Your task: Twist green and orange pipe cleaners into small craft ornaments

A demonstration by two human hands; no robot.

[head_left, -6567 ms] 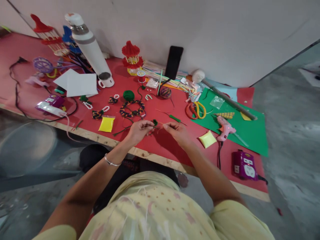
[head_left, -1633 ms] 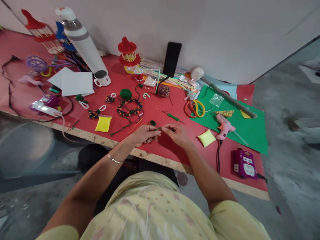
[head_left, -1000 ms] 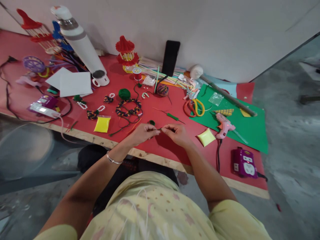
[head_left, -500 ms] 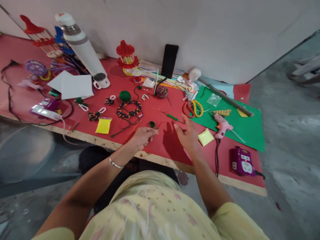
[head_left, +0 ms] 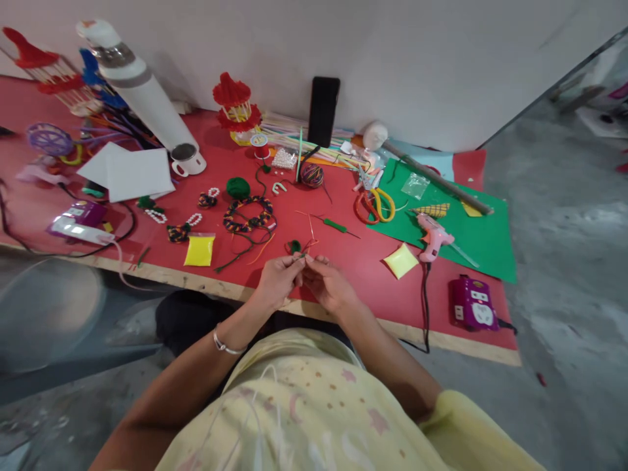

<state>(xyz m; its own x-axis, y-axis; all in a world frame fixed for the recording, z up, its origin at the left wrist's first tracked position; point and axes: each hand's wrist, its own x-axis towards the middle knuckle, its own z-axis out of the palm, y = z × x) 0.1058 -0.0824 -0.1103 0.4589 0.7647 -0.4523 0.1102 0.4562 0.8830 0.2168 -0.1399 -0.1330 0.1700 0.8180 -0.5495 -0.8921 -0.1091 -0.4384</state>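
At the table's front edge, my left hand (head_left: pixel 279 282) and my right hand (head_left: pixel 328 281) meet with their fingertips pinched together. Between them is a thin strand of dark green yarn, mostly covered by the fingers. A small green yarn coil (head_left: pixel 294 246) lies just beyond the left fingertips, and an orange thread (head_left: pixel 311 229) trails on the table past both hands. Farther off is a green-handled crochet hook (head_left: pixel 335 225). To the left of the hands lies a braided multicoloured yarn ring (head_left: pixel 248 214) with loose green ends.
A yellow packet (head_left: pixel 199 250) lies left and a pale yellow packet (head_left: pixel 401 260) right. Scissors (head_left: pixel 377 206), a pink glue gun (head_left: pixel 434 238) and a purple power box (head_left: pixel 474 303) stand rightward. Behind are a phone (head_left: pixel 324 111), yarn balls, a mug (head_left: pixel 188 161) and a tall flask (head_left: pixel 142 88).
My right hand has come left from beside the pale yellow packet, its spread fingers closing at the left fingertips. My left hand still pinches the yarn. The view has shifted slightly.
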